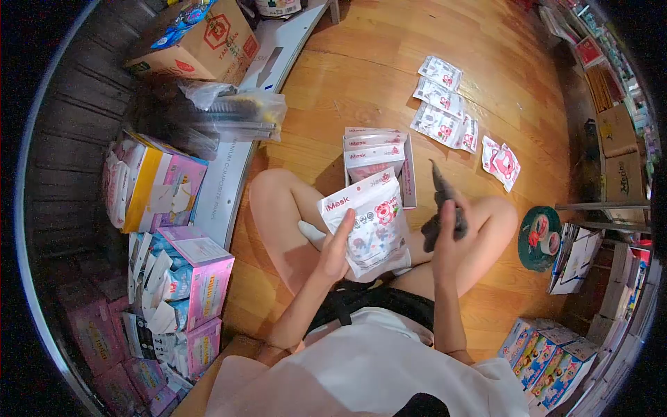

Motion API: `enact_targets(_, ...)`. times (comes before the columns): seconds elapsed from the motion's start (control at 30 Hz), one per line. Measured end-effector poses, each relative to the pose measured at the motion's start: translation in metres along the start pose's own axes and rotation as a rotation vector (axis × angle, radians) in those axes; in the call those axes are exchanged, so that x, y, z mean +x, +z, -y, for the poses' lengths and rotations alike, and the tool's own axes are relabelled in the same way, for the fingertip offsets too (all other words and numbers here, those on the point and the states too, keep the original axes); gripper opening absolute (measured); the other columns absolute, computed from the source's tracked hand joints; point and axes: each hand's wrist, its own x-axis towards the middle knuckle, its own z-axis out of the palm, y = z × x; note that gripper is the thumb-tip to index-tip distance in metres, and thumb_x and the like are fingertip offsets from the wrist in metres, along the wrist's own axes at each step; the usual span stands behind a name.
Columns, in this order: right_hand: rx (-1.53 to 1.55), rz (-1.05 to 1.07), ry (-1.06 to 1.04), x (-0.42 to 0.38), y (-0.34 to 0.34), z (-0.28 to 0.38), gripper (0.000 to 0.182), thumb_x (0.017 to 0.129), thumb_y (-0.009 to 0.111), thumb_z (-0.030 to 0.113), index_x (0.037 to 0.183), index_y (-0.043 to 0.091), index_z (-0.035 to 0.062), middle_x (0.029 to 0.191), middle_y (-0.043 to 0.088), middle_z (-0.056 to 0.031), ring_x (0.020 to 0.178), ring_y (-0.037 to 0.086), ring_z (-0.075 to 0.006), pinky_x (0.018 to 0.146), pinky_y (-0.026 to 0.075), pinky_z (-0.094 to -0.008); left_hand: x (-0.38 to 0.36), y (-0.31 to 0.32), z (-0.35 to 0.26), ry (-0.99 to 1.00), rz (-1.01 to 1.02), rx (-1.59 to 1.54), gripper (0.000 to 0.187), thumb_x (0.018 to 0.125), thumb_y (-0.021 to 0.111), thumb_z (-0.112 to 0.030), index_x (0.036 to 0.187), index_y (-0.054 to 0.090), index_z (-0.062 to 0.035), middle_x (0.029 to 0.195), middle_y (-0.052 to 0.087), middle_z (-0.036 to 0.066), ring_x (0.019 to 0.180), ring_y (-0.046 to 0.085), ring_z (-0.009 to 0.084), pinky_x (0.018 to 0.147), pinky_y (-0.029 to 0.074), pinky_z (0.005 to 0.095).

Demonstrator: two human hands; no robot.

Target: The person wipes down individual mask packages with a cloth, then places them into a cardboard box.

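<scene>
My left hand (338,251) grips a white iMask face mask packet (379,233) with a pink bear printed on it, by its left edge. In my right hand (453,233) is a dark grey, crumpled cloth-like piece (442,198), its upper end pointed, partly blurred; its exact kind I cannot tell. Just beyond the held packet, an open box (408,170) stands on the floor between my knees. Similar iMask packets (375,154) stand upright in it. Several packets (439,104) overlap in a row on the floor ahead, and another packet (501,164) lies to their right.
On the left, a low shelf (229,167) bears a cardboard carton (215,48) and a plastic-wrapped bundle (233,111). Pink boxes of packets (201,278) stand near my left side. To the right are a green tape roll (540,238), blue boxes (549,361) and loaded shelves (622,174).
</scene>
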Motion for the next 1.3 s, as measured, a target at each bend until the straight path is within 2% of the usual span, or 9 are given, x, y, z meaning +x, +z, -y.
enact_targets(0.13,-0.329,0.385,-0.599,-0.028,0.047,0.014,0.053,0.084,0.059,0.016,0.134,0.048,0.0005,0.146,0.038,-0.0238,0.141,0.026,-0.0397,0.115,0.011,-0.0518,-0.008,0.014,0.022,0.102,0.136,0.023,0.064,0.101,0.033,-0.048,0.147,0.026,-0.0038,0.149,0.033,0.010,0.136,0.033,0.0207,0.113,0.025,0.0374)
enact_targets(0.33,-0.439,0.429,-0.771,-0.044,0.068,0.017,0.055,0.080,0.062,0.014,0.132,0.050,-0.0007,0.142,0.044,-0.0209,0.136,0.036,-0.0394,0.112,0.022,-0.0519,-0.009,-0.007,0.019,0.256,0.578,-0.478,0.074,0.099,0.026,-0.057,0.150,0.018,-0.0037,0.153,0.026,0.009,0.141,0.025,0.0201,0.116,0.018,0.0355)
enact_targets(0.37,-0.508,0.363,-0.825,-0.033,0.069,0.011,0.055,0.080,0.062,0.013,0.131,0.051,-0.0006,0.141,0.045,-0.0200,0.135,0.037,-0.0389,0.111,0.023,-0.0521,-0.013,-0.019,0.028,0.119,0.285,-0.349,0.074,0.099,0.024,-0.058,0.149,0.021,-0.0037,0.152,0.029,0.008,0.139,0.029,0.0201,0.115,0.022,0.0357)
enact_targets(0.63,-0.334,0.344,-0.678,-0.043,0.078,0.017,0.044,0.086,0.051,0.003,0.129,0.052,-0.0026,0.141,0.046,-0.0209,0.136,0.036,-0.0385,0.113,0.021,-0.0522,-0.012,0.011,0.015,0.185,0.126,0.064,0.069,0.100,0.018,-0.055,0.147,0.026,-0.0043,0.152,0.030,0.009,0.139,0.030,0.0233,0.116,0.022,0.0378)
enact_targets(0.97,-0.507,0.170,-0.700,-0.015,0.074,0.006,0.048,0.085,0.050,0.004,0.132,0.048,-0.0011,0.143,0.042,-0.0209,0.136,0.033,-0.0419,0.112,0.022,-0.0549,-0.010,0.012,0.006,0.170,0.083,-0.084,0.066,0.101,0.019,-0.053,0.145,0.031,-0.0044,0.146,0.040,0.011,0.133,0.040,0.0239,0.113,0.028,0.0373)
enact_targets(1.03,-0.445,0.410,-0.722,-0.048,0.074,0.008,0.046,0.085,0.051,0.006,0.130,0.050,-0.0018,0.142,0.044,-0.0206,0.136,0.034,-0.0420,0.112,0.022,-0.0545,-0.014,0.012,0.003,0.120,-0.015,-0.137,0.062,0.102,0.023,-0.050,0.145,0.031,-0.0063,0.146,0.040,0.011,0.133,0.040,0.0245,0.113,0.029,0.0381)
enact_targets(1.1,-0.422,0.548,-0.746,-0.061,0.072,0.006,0.046,0.084,0.052,0.006,0.130,0.050,-0.0021,0.143,0.044,-0.0201,0.136,0.034,-0.0398,0.112,0.022,-0.0540,0.002,-0.030,0.020,0.223,0.351,-0.507,0.060,0.101,0.027,-0.049,0.142,0.038,-0.0065,0.139,0.047,0.013,0.127,0.046,0.0265,0.110,0.034,0.0404)
enact_targets(1.23,-0.458,0.401,-0.733,-0.034,0.058,-0.013,0.048,0.085,0.051,0.007,0.132,0.049,-0.0021,0.142,0.044,-0.0212,0.137,0.035,-0.0372,0.112,0.024,-0.0525,-0.005,0.008,-0.010,0.134,-0.043,-0.500,0.059,0.101,0.028,-0.049,0.136,0.045,-0.0041,0.133,0.054,0.014,0.119,0.055,0.0279,0.103,0.041,0.0427)
enact_targets(1.3,-0.390,0.262,-0.650,-0.026,0.060,-0.015,0.048,0.086,0.051,0.009,0.132,0.048,-0.0021,0.142,0.043,-0.0215,0.137,0.034,-0.0386,0.112,0.022,-0.0530,-0.006,0.009,-0.010,0.145,0.037,-0.543,0.059,0.100,0.029,-0.049,0.136,0.046,-0.0040,0.134,0.053,0.015,0.120,0.054,0.0286,0.104,0.040,0.0436)
